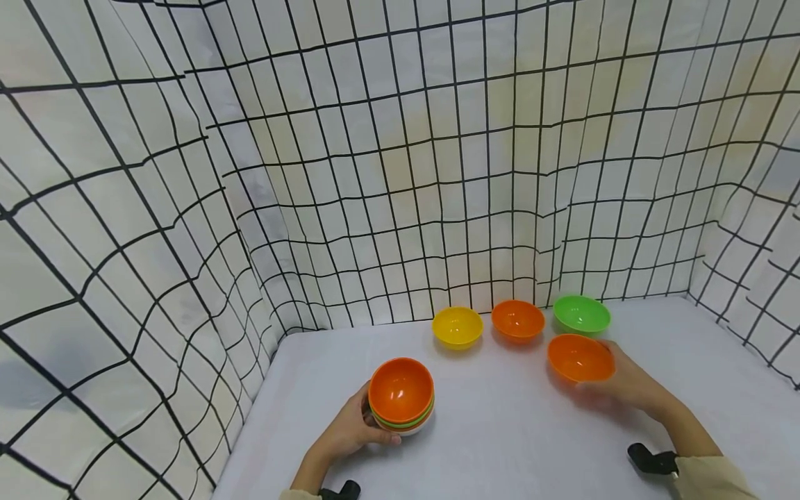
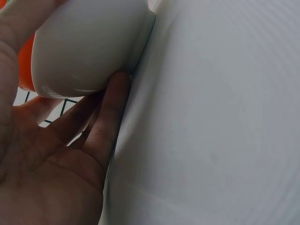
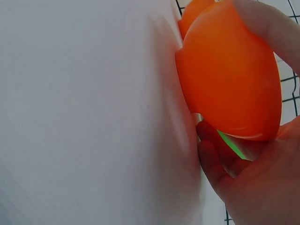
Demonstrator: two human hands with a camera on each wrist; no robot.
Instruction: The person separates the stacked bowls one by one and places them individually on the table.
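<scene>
My left hand (image 1: 355, 425) grips the left side of a stack of nested bowls (image 1: 401, 392). An orange bowl tops the stack, a green rim shows beneath it, and a white bowl (image 2: 89, 47) forms the bottom, its foot against the table in the left wrist view. Over on the right, my right hand (image 1: 625, 380) holds a single orange bowl (image 1: 580, 357) by its right side, thumb and fingers around the wall. The right wrist view shows that orange bowl (image 3: 229, 79) close to the tabletop; whether its foot touches cannot be told.
Along the back stand a yellow bowl (image 1: 457, 328), another orange bowl (image 1: 517, 321) and a green bowl (image 1: 581, 314), the last just behind the held one. White cloth covers the table (image 1: 487, 444). Walls with a black grid (image 1: 406, 167) enclose its back and sides.
</scene>
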